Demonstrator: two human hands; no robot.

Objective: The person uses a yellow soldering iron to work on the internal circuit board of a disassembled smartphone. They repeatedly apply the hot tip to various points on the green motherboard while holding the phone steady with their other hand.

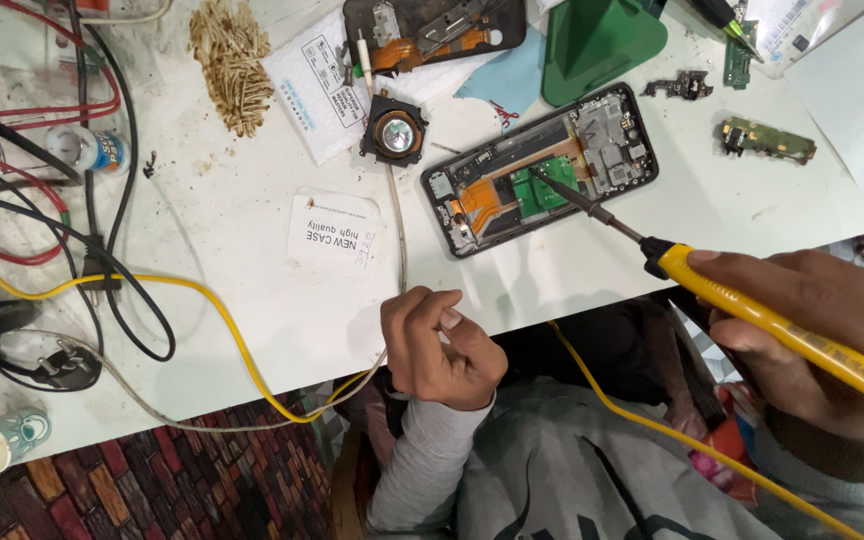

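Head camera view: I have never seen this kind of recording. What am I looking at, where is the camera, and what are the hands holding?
One camera sits on a person's head and looks down at their own two hands over a white worktable. The right hand grips a yellow-handled soldering iron, its dark metal tip resting inside an opened black phone with its back cover off, on the green board. The left hand is curled at the table's edge, pinching a thin grey wire. Around them lie a small round magnifier, a green plastic tray, loose small circuit boards, a white paper tag and tangled red, black and yellow cables.
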